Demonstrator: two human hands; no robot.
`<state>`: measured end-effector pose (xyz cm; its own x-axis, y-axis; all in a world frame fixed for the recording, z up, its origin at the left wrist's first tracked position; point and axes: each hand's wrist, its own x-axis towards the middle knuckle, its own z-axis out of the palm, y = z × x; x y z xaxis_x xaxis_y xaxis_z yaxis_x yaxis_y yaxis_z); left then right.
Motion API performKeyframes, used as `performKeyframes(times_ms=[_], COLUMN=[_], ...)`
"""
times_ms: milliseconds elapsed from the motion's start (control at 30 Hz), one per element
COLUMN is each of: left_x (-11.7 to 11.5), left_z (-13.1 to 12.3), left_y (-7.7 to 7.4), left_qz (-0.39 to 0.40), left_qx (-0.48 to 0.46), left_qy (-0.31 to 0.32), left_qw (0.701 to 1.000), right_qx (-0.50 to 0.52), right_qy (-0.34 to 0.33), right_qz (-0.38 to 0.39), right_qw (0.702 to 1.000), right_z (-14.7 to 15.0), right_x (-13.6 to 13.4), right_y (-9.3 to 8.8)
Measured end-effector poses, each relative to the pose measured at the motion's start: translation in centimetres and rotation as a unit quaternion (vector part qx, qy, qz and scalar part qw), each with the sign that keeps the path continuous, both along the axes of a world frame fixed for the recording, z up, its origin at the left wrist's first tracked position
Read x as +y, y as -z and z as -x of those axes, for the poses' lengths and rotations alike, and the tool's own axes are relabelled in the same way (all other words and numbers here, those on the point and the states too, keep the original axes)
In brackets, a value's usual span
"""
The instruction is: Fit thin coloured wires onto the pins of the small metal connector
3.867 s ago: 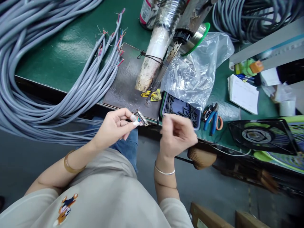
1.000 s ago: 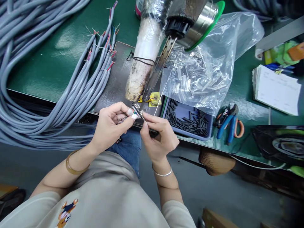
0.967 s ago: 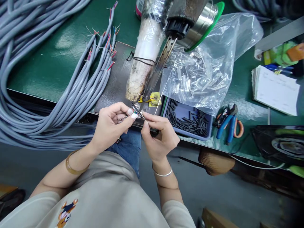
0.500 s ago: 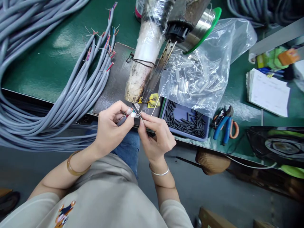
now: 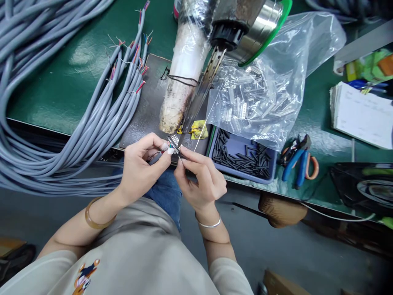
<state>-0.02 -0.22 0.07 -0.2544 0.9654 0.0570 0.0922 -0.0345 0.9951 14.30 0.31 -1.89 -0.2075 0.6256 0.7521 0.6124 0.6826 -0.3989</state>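
Note:
My left hand pinches the end of a grey cable, its fingertips wrapped in white. Small coloured wires show at those fingertips, against a metal pin connector at the front edge of the dark plate. My right hand holds a thin solder wire between thumb and fingers, its short end close to the connector. Above both hands, a soldering iron points down, its tip by the connector. Which wire meets which pin is too small to tell.
Grey cables with stripped ends lie at left. A white wrapped tube stands beside the iron. Rightward are a solder spool, a clear bag of connectors, a tray of black sleeves, blue-handled cutters and a paper pad.
The view has shifted slightly, so things at right sit further right. My right thumb has moved a little lower, apart from the forefinger. The left hand keeps its pinch beside the connector.

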Motion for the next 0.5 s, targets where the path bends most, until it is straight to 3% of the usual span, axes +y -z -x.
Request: performKeyframes(times_ms=[300,500], left_x=[-0.76,-0.4], left_z=[0.57,0.46], left_y=[0.39,0.02], left_qz=[0.044,0.027], left_qx=[-0.036,-0.037], left_qy=[0.042,0.014], left_qw=[0.997,0.999], right_qx=[0.043,0.039], right_qy=[-0.01,-0.01], right_qz=[0.052,0.047], right_qw=[0.998,0.998], right_z=[-0.72,-0.41], right_x=[0.06,0.57], right_y=[-0.17,-0.12])
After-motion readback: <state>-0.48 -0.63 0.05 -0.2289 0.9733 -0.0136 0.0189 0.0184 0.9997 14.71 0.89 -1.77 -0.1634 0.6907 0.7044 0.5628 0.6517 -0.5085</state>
